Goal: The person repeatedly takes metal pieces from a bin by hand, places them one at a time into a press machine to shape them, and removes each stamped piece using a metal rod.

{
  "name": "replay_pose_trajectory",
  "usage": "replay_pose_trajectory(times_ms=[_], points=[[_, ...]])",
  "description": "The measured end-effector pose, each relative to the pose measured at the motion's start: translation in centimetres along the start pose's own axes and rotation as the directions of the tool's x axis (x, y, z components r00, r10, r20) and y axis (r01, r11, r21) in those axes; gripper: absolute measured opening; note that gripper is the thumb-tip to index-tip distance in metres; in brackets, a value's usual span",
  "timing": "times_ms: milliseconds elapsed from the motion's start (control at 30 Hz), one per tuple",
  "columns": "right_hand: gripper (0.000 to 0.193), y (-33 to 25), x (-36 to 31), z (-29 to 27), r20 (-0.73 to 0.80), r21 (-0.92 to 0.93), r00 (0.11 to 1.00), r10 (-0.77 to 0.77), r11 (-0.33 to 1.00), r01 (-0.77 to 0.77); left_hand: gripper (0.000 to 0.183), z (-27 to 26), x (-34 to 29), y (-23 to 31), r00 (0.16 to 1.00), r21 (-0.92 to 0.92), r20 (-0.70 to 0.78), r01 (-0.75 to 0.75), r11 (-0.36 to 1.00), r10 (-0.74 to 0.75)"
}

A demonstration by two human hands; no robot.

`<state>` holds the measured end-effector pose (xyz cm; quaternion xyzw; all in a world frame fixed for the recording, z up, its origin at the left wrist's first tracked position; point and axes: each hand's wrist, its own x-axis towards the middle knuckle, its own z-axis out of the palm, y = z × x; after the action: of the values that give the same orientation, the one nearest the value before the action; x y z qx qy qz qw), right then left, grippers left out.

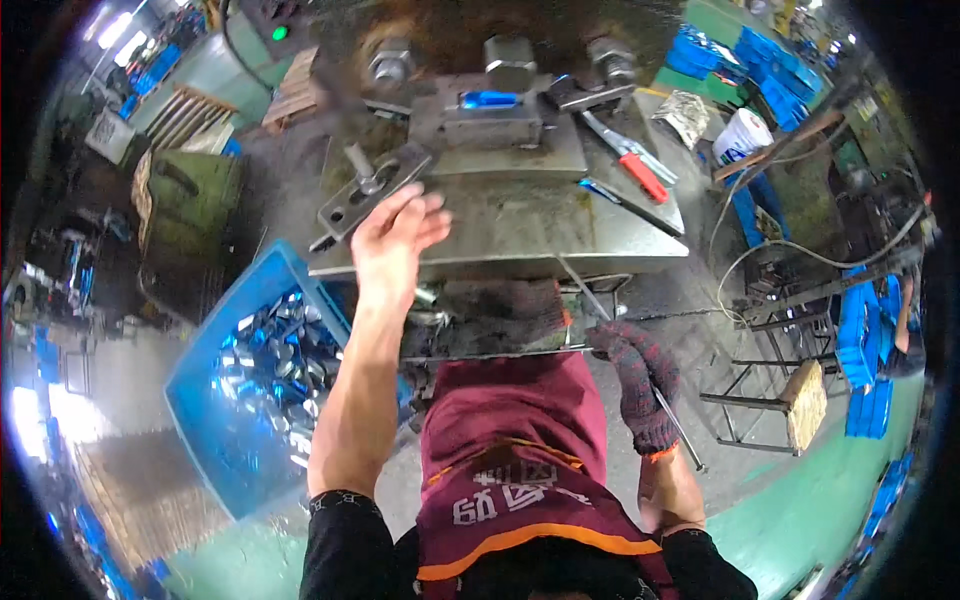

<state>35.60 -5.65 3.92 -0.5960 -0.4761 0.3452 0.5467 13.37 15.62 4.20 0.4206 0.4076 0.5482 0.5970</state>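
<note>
My bare left hand is over the front left of the steel machine bed, its fingers extended and holding nothing. Just beyond the fingertips lies a slotted steel clamp bar with an upright bolt through it. My right hand, in a dark knitted glove, is closed around a long thin metal rod in front of the bed's right side. The rod slants, one end toward the bed's edge, the other below the hand. A blue piece sits on the steel die block.
A red-handled tool and a dark slim tool lie on the bed's right. A blue bin of shiny metal pieces stands at left. Under the bed's edge is a dark glove. A metal-framed stool stands at right.
</note>
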Motion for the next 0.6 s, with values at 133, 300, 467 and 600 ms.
replay_pose_trajectory(times_ms=[133,300,467,600], points=[[0.028,1.9,0.0,-0.4,-0.055,0.078,0.993,-0.105,0.991,0.109,0.022,-9.7,-5.7,1.2,0.933,0.461,-0.259,-0.110,0.881,0.252],[0.035,1.2,0.3,0.9,-0.087,0.076,0.995,-0.039,0.996,0.046,0.020,-22.7,-10.8,1.6,0.925,0.968,-0.184,0.111,0.227,0.333],[0.044,-1.0,0.1,1.2,-0.135,0.003,0.986,-0.101,0.995,0.102,0.017,-22.6,-9.0,-0.2,0.986,0.997,0.040,-0.051,0.066,0.163],[0.032,-0.2,0.1,0.2,-0.077,-0.128,0.974,-0.212,0.971,0.201,0.023,-22.5,-7.1,-2.9,0.983,0.971,0.152,-0.167,-0.172,-0.100]])
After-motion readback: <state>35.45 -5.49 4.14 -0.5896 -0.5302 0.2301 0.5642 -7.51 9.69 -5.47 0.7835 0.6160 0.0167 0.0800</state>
